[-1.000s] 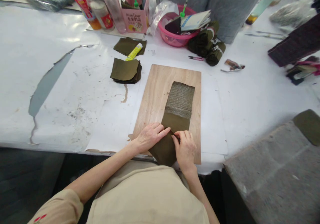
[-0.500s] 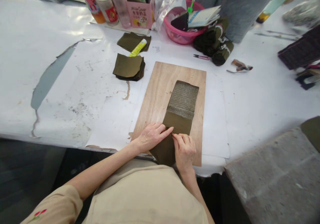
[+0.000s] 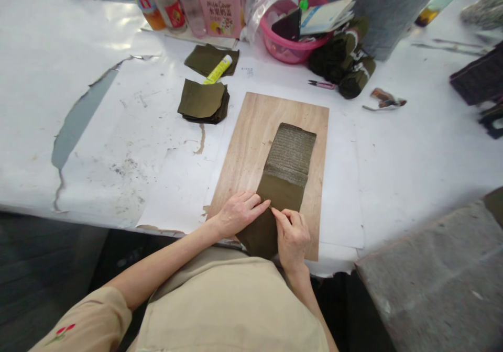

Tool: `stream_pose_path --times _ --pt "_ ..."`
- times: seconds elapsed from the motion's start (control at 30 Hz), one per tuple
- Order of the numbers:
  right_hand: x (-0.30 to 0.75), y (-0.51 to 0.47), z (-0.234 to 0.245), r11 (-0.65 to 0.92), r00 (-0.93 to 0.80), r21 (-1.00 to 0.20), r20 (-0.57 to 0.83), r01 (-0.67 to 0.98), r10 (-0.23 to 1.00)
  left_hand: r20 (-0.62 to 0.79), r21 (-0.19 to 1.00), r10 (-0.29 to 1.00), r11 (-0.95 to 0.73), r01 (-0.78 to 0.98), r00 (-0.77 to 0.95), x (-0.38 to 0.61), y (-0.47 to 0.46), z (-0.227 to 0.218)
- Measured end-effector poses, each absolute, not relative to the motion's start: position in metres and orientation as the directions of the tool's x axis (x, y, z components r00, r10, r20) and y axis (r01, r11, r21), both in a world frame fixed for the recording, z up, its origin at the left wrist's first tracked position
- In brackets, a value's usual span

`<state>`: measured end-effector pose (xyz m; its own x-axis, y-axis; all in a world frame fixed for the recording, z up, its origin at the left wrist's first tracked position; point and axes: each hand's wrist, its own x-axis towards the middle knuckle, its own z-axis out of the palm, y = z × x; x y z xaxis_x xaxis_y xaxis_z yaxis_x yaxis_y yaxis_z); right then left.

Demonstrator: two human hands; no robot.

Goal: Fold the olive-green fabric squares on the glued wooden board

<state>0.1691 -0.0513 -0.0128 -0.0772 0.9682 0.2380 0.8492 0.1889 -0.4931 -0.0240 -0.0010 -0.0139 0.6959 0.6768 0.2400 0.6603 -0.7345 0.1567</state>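
A wooden board (image 3: 239, 142) lies at the table's front edge. On it rests an olive-green fabric strip (image 3: 283, 192), whose far part is a grey-green ribbed panel (image 3: 293, 147). Nearer my body, a darker fabric piece (image 3: 257, 234) overlaps the strip and hangs toward the table edge. My left hand (image 3: 239, 213) lies over the overlap, fingers stretched out and pressing on the fabric. Just right of those fingertips, my right hand (image 3: 293, 234) pinches the edge of the darker fabric piece between thumb and forefinger.
Behind the board's left side sit a stack of olive fabric pieces (image 3: 202, 100) and a yellow glue tube (image 3: 218, 70). Farther back are a pink basin (image 3: 277, 48), rolled dark cuffs (image 3: 356, 77) and pink thread snips (image 3: 322, 84). A grey padded surface (image 3: 432, 273) is at right.
The view has shifted slightly. My right thumb and forefinger have moved a little at the fabric edge; my left hand stays in place on the overlap.
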Motion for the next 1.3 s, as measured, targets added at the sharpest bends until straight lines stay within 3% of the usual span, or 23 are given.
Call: stream_pose_path --times 0.87,1.3 --pt "0.1707 -0.0523 -0.0158 0.193 -0.088 -0.483 0.23 0.854 0.969 0.297 0.148 0.676 -0.73 0.667 0.674 -0.0223 0.0005 -0.0109" --pt "0.1692 -0.0518 -0.0156 0.183 -0.067 -0.48 0.248 0.858 0.966 0.256 0.102 0.698 -0.707 0.699 0.669 -0.0248 -0.004 -0.0121"
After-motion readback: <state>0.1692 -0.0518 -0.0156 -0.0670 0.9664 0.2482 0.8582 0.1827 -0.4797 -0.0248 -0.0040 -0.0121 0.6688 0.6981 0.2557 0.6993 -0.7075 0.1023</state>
